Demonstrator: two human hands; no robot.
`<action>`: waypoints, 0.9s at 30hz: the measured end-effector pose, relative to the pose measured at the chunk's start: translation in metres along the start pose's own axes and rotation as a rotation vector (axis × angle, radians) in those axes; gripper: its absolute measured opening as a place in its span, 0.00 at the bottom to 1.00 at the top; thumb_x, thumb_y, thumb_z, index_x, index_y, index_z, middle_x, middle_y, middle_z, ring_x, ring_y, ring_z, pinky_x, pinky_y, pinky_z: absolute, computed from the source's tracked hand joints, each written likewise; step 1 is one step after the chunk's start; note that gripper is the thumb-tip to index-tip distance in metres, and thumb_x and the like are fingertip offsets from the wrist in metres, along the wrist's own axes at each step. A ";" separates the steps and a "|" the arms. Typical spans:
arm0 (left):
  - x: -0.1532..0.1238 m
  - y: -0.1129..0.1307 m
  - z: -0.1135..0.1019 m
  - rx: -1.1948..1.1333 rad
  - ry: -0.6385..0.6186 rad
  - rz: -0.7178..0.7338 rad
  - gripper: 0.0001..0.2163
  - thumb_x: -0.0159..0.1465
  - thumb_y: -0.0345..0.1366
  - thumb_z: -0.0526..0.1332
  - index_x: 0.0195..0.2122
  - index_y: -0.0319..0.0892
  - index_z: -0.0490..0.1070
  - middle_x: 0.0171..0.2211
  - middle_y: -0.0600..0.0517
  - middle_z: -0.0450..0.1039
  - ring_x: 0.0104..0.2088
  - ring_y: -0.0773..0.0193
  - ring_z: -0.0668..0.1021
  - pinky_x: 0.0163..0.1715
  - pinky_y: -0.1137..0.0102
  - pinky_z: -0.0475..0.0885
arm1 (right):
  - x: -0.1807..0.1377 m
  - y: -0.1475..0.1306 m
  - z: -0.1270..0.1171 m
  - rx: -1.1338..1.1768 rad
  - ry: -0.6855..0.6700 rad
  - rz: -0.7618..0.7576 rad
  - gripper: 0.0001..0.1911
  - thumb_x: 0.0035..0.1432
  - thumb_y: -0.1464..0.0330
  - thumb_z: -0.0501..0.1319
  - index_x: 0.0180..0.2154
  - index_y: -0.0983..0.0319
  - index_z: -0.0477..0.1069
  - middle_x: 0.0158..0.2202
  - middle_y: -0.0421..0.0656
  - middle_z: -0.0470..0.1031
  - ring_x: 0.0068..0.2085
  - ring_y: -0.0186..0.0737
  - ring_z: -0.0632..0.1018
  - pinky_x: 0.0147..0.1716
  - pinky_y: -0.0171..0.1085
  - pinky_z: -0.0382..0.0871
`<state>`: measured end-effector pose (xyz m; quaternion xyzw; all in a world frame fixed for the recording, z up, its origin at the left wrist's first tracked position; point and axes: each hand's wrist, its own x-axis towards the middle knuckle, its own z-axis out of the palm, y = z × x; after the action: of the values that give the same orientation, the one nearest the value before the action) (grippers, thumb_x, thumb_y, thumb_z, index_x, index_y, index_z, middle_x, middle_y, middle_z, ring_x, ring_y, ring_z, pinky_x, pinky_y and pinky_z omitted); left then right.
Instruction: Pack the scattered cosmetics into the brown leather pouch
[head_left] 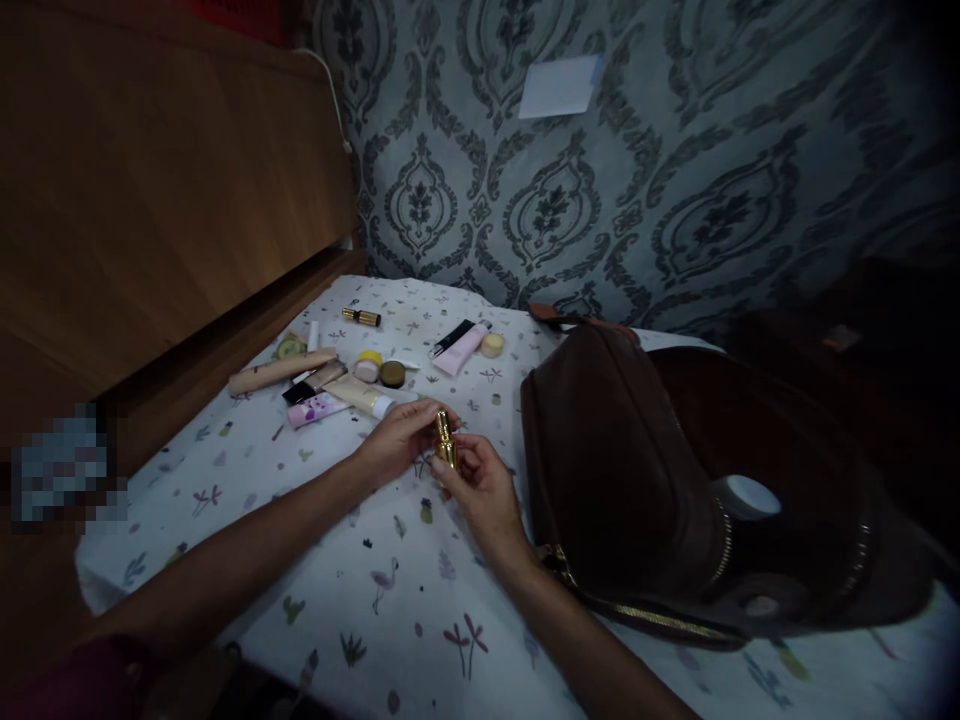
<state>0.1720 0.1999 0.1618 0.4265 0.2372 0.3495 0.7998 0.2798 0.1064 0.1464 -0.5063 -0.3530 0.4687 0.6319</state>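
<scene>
Between both hands, above the printed cloth, is a small shiny gold lipstick tube (pixel 445 440), narrower toward its upper end. My left hand (pixel 397 438) grips it at the upper part, its fingers partly hidden behind it. Lower down, my right hand (pixel 484 490) pinches it between thumb and curled fingers. Just beyond my left hand lies a beige tube (pixel 356 393) with a white cap. A pink-and-purple tube (pixel 317 410) rests close by. Farther back on the cloth is a black-and-gold tube (pixel 361 317).
A large brown bag (pixel 600 450) sits unzipped at the right, a white round item (pixel 750 496) at its opening. Small jars (pixel 392 374), a long beige item (pixel 281 371) and a pale pink tube (pixel 461 348) lie on the cloth. Wooden furniture (pixel 172 170) borders the left; patterned wall behind.
</scene>
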 end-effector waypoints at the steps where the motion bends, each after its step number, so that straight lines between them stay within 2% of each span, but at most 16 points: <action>1: 0.000 0.000 0.000 -0.001 0.007 -0.002 0.21 0.49 0.49 0.77 0.30 0.35 0.77 0.31 0.48 0.77 0.30 0.67 0.76 0.32 0.73 0.71 | 0.000 0.000 0.000 0.006 -0.004 -0.005 0.20 0.43 0.62 0.71 0.37 0.58 0.68 0.26 0.35 0.73 0.26 0.34 0.70 0.23 0.33 0.63; 5: 0.001 -0.001 0.000 0.007 0.031 -0.007 0.22 0.48 0.50 0.77 0.28 0.37 0.73 0.30 0.50 0.76 0.29 0.68 0.77 0.32 0.74 0.72 | 0.000 0.001 0.000 0.026 -0.005 -0.023 0.20 0.43 0.63 0.71 0.38 0.58 0.68 0.27 0.36 0.74 0.27 0.34 0.72 0.23 0.32 0.63; 10: 0.000 0.000 0.003 0.020 0.014 -0.011 0.26 0.49 0.57 0.73 0.33 0.36 0.77 0.28 0.51 0.75 0.32 0.66 0.78 0.33 0.74 0.71 | 0.000 0.000 0.000 0.010 -0.009 -0.009 0.19 0.44 0.63 0.71 0.38 0.58 0.68 0.26 0.36 0.74 0.25 0.33 0.70 0.23 0.32 0.64; 16: -0.001 0.001 0.002 0.055 0.024 -0.009 0.26 0.43 0.47 0.79 0.36 0.38 0.72 0.26 0.56 0.73 0.26 0.70 0.75 0.29 0.75 0.68 | 0.000 0.004 -0.002 0.004 -0.010 -0.011 0.18 0.45 0.62 0.71 0.36 0.58 0.67 0.28 0.37 0.74 0.29 0.34 0.73 0.24 0.31 0.65; 20: -0.001 0.001 0.001 0.083 0.022 -0.016 0.25 0.43 0.41 0.80 0.38 0.39 0.72 0.24 0.58 0.70 0.24 0.72 0.74 0.28 0.76 0.67 | -0.001 0.004 -0.001 -0.001 0.011 -0.008 0.18 0.45 0.61 0.72 0.35 0.58 0.68 0.28 0.37 0.73 0.29 0.35 0.72 0.24 0.32 0.65; 24: -0.002 0.003 0.000 0.039 -0.001 -0.011 0.24 0.45 0.39 0.79 0.40 0.38 0.72 0.29 0.53 0.76 0.28 0.68 0.77 0.31 0.74 0.70 | -0.003 0.000 -0.002 -0.002 0.021 -0.006 0.19 0.45 0.58 0.72 0.36 0.59 0.70 0.32 0.40 0.76 0.31 0.38 0.75 0.25 0.33 0.67; 27: -0.002 0.004 -0.001 0.015 -0.035 -0.046 0.24 0.47 0.39 0.78 0.42 0.39 0.72 0.33 0.49 0.79 0.29 0.65 0.78 0.25 0.74 0.68 | -0.004 -0.002 -0.004 -0.013 0.005 -0.008 0.19 0.48 0.56 0.71 0.37 0.59 0.72 0.30 0.40 0.76 0.29 0.37 0.74 0.27 0.35 0.69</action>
<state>0.1684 0.2008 0.1647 0.4332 0.2355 0.3215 0.8084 0.2826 0.1018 0.1476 -0.5103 -0.3566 0.4626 0.6312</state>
